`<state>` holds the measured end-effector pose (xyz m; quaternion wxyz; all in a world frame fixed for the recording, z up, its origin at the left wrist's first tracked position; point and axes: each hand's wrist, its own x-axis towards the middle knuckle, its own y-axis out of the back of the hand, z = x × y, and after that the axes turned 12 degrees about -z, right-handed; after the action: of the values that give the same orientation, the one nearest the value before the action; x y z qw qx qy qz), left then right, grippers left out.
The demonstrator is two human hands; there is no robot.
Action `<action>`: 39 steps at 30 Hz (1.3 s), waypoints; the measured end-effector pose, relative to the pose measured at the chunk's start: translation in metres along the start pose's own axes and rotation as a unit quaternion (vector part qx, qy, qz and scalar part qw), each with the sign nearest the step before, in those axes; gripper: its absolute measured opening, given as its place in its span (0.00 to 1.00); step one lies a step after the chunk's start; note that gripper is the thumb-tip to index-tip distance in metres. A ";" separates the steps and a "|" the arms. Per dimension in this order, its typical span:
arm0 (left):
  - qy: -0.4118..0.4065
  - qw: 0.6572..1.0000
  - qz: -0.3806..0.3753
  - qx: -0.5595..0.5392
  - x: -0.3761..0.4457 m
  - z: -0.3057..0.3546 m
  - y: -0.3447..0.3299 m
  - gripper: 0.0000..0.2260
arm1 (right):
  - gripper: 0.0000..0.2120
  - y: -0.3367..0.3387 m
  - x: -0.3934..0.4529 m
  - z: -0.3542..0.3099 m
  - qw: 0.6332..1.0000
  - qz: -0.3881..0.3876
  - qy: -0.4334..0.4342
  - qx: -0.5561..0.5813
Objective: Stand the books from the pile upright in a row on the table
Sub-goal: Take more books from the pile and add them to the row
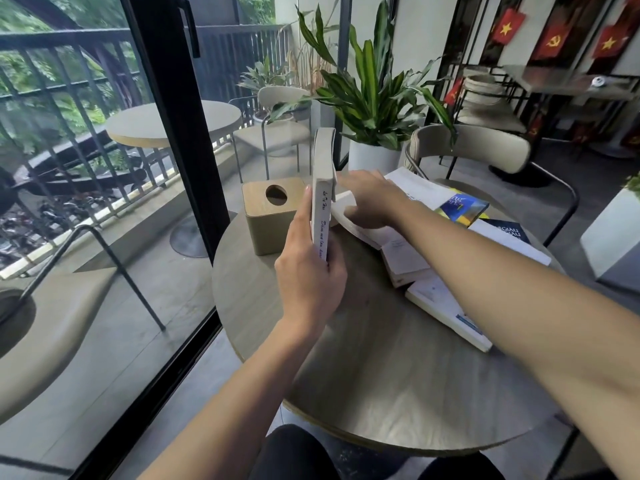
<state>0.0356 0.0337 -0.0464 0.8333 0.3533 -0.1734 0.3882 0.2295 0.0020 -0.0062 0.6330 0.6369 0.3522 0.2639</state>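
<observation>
A cream-coloured book (322,174) stands upright on the round wooden table (398,393), spine toward me, and my left hand (308,271) grips its lower spine. Just right of it, my right hand (372,199) presses on a white book (367,232) that lies tilted, its near end raised. Behind and to the right lie more books from the pile: a blue-and-yellow one (462,207), a dark blue one (510,230), a small white one (405,261) and a white one (446,311) near my right forearm.
A wooden tissue box (270,216) stands on the table just left of the upright book. A potted plant (372,98) and a chair (474,147) are behind the table. A glass door (104,168) runs along the left.
</observation>
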 end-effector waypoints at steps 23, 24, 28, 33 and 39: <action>0.004 1.000 -0.018 0.001 0.008 -0.009 -0.014 0.22 | 0.24 0.018 0.051 0.057 0.947 0.138 -0.233 0.173; 0.001 1.000 -0.019 0.004 0.008 -0.008 -0.015 0.22 | 0.22 0.023 0.051 0.055 0.944 0.157 -0.219 0.189; 0.014 1.000 -0.017 -0.003 0.007 -0.003 -0.016 0.22 | 0.14 0.045 0.036 0.044 0.921 0.241 -0.167 0.258; 0.048 0.998 -0.009 -0.027 0.005 0.005 -0.016 0.21 | 0.09 0.064 -0.003 0.030 0.881 0.358 -0.086 0.297; 0.064 0.997 -0.017 -0.037 -0.004 0.015 -0.014 0.21 | 0.06 0.085 -0.044 0.022 0.848 0.451 -0.017 0.278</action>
<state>0.0439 0.0149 -0.0444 0.8616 0.2996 -0.1282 0.3891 0.2295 -0.0421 0.0816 0.2474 0.8793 0.0739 0.4003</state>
